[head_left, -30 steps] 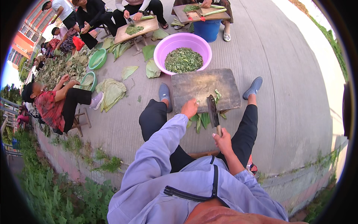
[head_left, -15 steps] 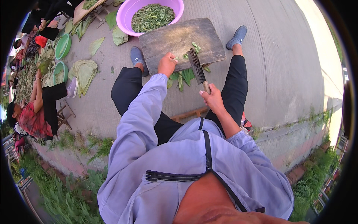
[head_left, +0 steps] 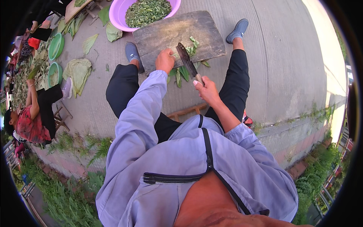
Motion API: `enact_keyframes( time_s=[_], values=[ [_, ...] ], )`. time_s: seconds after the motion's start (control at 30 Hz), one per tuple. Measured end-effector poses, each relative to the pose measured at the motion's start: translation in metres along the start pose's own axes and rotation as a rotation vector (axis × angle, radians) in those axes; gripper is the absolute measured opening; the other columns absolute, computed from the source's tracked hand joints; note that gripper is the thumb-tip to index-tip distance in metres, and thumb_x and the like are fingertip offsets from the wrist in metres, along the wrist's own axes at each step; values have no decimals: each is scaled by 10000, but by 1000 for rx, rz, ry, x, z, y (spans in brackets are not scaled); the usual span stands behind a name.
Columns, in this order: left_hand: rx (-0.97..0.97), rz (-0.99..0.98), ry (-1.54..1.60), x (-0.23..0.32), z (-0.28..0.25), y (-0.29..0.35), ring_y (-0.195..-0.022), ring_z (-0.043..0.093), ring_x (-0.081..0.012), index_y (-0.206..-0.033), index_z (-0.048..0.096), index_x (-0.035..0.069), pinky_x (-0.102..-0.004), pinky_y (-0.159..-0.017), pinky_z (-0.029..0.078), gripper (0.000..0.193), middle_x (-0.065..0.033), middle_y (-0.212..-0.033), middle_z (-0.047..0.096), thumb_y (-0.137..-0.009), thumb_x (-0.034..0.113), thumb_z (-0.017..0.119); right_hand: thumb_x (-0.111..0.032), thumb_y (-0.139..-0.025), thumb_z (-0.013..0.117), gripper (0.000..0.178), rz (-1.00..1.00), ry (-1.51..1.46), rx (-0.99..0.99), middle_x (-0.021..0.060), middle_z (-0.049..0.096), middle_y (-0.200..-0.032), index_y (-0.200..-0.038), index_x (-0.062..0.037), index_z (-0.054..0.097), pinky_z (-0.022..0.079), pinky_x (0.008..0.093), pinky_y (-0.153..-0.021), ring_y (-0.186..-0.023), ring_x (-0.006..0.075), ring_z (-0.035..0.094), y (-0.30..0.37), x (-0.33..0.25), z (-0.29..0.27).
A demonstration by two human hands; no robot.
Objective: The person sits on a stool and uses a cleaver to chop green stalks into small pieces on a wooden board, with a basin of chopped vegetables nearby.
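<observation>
My right hand (head_left: 207, 90) is closed round the pale handle of a kitchen knife (head_left: 186, 59). Its broad dark blade slants over the near part of a worn wooden cutting board (head_left: 162, 32). Left of the blade, my left hand (head_left: 165, 60) rests at the board's near edge with its fingers curled. What they hold is mostly hidden; a bit of pale green shows at the fingertips. Chopped green leaf strips (head_left: 193, 46) lie on the board just right of the blade. Green leaves (head_left: 179, 73) lie on the ground below the board's near edge.
Beyond the board stands a purple basin (head_left: 120, 17) of chopped greens. Large flat leaves (head_left: 78, 71) and green basins (head_left: 55, 73) are on the concrete to the left. A seated person (head_left: 32, 117) handles leaves there. My feet flank the board.
The knife and my right hand have shifted left, nearer my left hand. More cut strips now lie right of the blade. The whole view has shifted slightly.
</observation>
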State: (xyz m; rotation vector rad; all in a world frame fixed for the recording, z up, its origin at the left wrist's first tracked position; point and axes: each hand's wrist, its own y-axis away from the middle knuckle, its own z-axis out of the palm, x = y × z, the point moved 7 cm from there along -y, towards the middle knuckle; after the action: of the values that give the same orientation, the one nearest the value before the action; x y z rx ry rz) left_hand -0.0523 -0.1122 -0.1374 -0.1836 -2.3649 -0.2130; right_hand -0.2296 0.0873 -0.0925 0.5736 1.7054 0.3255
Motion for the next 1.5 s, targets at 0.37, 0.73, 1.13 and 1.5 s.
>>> enact_keyframes(
  time_s=[0.37, 0.73, 1.13, 1.5],
  values=[
    [-9, -9, -16, 2, -1, -3, -1020, 695, -429, -1011, 700, 108, -526, -840, 545, 163, -195, -1046, 739, -848, 114, 699, -386, -1014, 669, 416, -88, 296, 32, 276, 669, -793, -1002, 15, 559, 506, 548, -736, -803, 492, 679, -6, 0, 8],
    [-8, 145, -303, 23, -10, 9, -998, 699, -449, -1097, 744, 118, -565, -830, 552, 202, -192, -1083, 689, -928, 155, 639, -309, -1080, 546, 352, -227, 603, 87, 384, 667, -1002, -1061, 37, 484, 503, 630, -789, -862, 569, 656, 7, -24, 24],
    [201, 338, -267, 16, -10, 21, -1003, 613, -369, -987, 743, 98, -506, -871, 505, 196, -127, -1002, 643, -800, 41, 732, -331, -1106, 496, 374, -145, 569, -5, 377, 661, -1020, -1097, 42, 491, 490, 616, -852, -935, 574, 646, 7, -23, 31],
    [201, 314, -211, 11, -5, 18, -993, 611, -389, -993, 728, 88, -493, -878, 518, 188, -140, -1001, 644, -814, 32, 720, -292, -1100, 499, 336, -191, 529, 34, 387, 661, -1006, -1087, 44, 497, 489, 622, -837, -904, 582, 646, 13, -28, 26]
  ],
)
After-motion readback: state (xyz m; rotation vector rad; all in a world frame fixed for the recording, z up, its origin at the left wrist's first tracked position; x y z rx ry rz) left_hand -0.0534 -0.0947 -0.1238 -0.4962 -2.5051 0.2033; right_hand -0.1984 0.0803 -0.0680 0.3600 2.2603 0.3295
